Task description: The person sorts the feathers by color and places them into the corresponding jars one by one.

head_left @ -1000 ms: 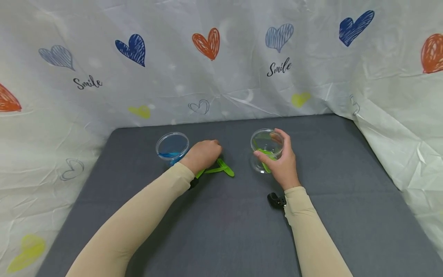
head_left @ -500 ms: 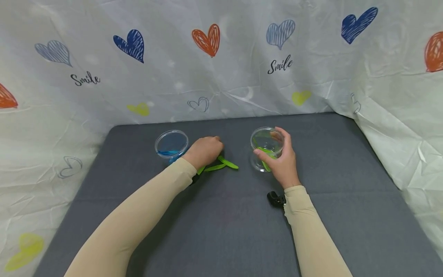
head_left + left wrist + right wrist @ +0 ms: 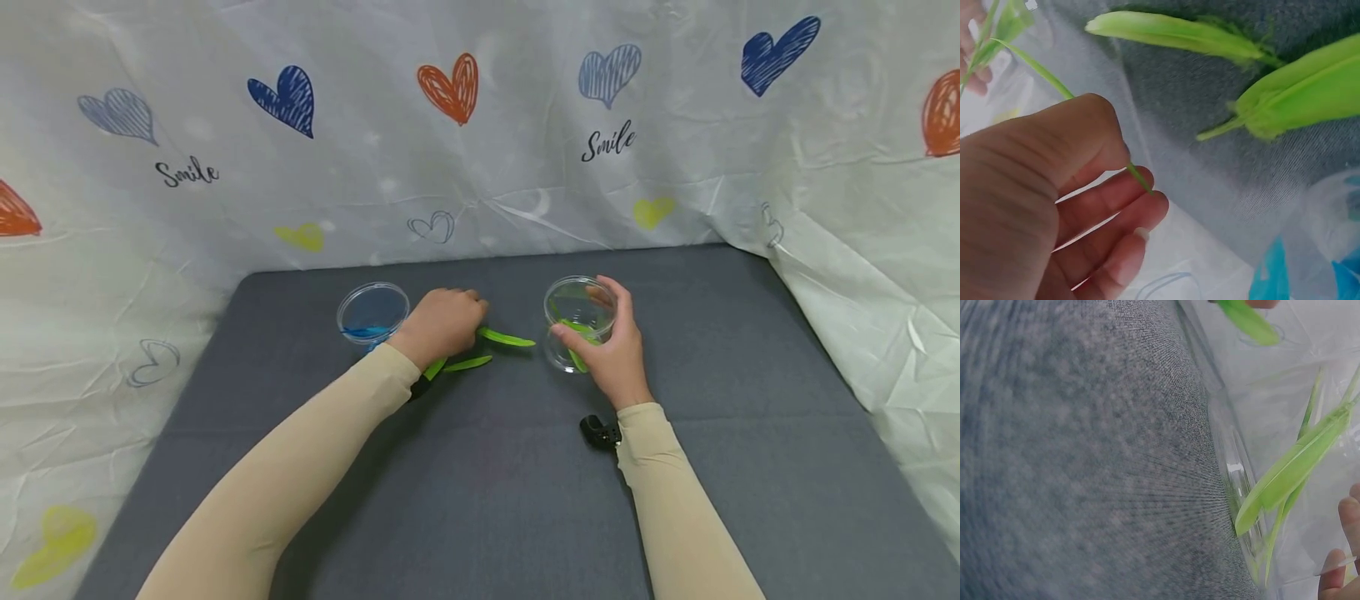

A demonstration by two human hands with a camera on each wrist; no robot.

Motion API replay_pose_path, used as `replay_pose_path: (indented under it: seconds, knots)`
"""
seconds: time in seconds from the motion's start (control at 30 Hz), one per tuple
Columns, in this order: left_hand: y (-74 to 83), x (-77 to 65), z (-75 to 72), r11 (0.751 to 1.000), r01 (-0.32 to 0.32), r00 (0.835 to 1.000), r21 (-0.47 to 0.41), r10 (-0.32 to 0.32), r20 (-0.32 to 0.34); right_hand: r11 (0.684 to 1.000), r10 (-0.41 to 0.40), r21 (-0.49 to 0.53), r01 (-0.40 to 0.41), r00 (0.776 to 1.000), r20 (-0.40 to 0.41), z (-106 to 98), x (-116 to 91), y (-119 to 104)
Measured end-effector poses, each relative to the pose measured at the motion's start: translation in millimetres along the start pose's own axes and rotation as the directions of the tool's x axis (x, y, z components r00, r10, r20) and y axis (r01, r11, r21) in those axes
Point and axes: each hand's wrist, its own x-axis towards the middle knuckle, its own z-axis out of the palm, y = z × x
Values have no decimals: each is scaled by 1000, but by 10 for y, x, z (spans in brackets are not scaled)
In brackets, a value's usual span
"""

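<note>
Between thumb and fingertips my left hand point(image 3: 441, 323) pinches a green feather point(image 3: 508, 338) by its quill; the left wrist view shows the feather point(image 3: 1041, 70) pointing away edge-on. Below that hand, another green feather point(image 3: 468, 363) lies on the cloth, and the left wrist view has a broader feather point(image 3: 1310, 87) beside it. My right hand point(image 3: 619, 354) grips the side of a clear plastic cup point(image 3: 553, 357). Several green feathers point(image 3: 1297, 465) stand aslant inside this cup. The tip of the left thumb is partly hidden in the head view.
A second clear cup point(image 3: 373, 288) stands to the left, close by the left forearm, with blue feathers point(image 3: 366, 332) in it. Dark grey cloth point(image 3: 495, 500) covers the table. Behind it hangs a pale curtain point(image 3: 525, 192) printed with hearts.
The left hand has moved slightly right and away, lifting a green feather off the other and swinging its tip toward the right cup. The right hand and its cup hold still.
</note>
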Motion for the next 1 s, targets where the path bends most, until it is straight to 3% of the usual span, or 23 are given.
replay_pose_path:
  seconds: [0.4,0.73,0.83,1.0]
  knots:
    - [-73,-109,-290,999,-31,985,45,38,-169,1000,5,-6,-5,1000,0,-1,-9,-1]
    - [-111,-142,-616,994,-61,942,91,88,-325,1000,4,-20,-4,1000,0,12,-11,-2]
    - [-94,-120,-702,992,-68,932,104,101,-349,1000,3,-19,-3,1000,3,12,-12,-8]
    - [-18,-37,-840,990,-72,935,122,109,-338,1000,-5,-14,5,1000,-2,3,-13,-13]
